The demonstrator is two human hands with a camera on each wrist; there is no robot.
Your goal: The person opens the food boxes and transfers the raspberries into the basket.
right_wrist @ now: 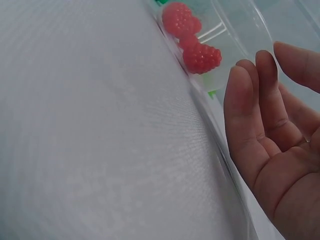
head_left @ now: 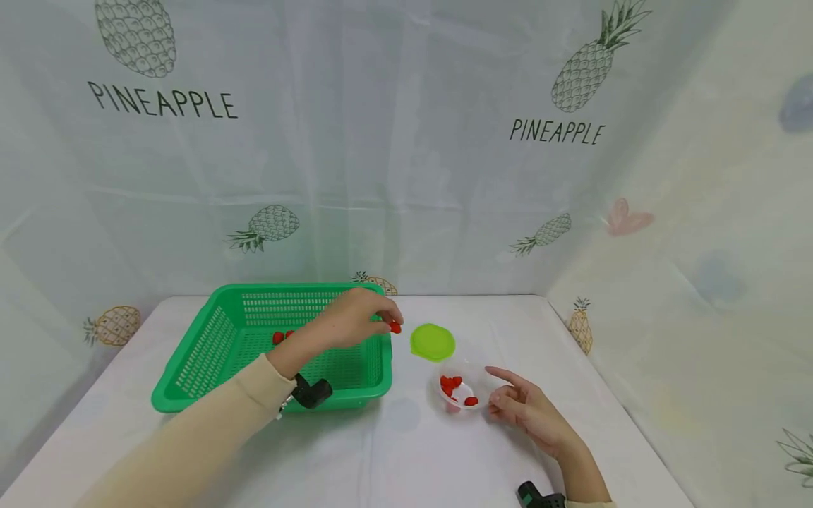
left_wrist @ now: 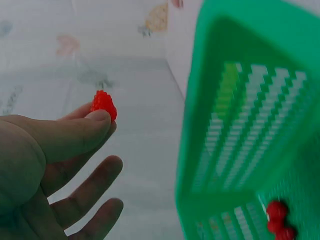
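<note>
My left hand [head_left: 371,317] pinches a red raspberry [head_left: 395,327] between thumb and fingertip, just past the right rim of the green basket [head_left: 190,367]. The left wrist view shows the raspberry [left_wrist: 104,103] at my thumb tip, with the basket wall [left_wrist: 250,125] to the right and more raspberries [left_wrist: 278,220] on its floor. A small clear container [head_left: 459,392] holds several raspberries [head_left: 451,384]. My right hand [head_left: 517,402] rests open beside it, fingers relaxed. The right wrist view shows those raspberries [right_wrist: 200,56] through the clear wall, my fingers [right_wrist: 250,110] close by.
A lime green lid [head_left: 432,341] lies flat behind the container. Two raspberries [head_left: 281,336] sit inside the basket. The white tabletop [head_left: 406,451] is closed in by pineapple-print curtains at the back and right.
</note>
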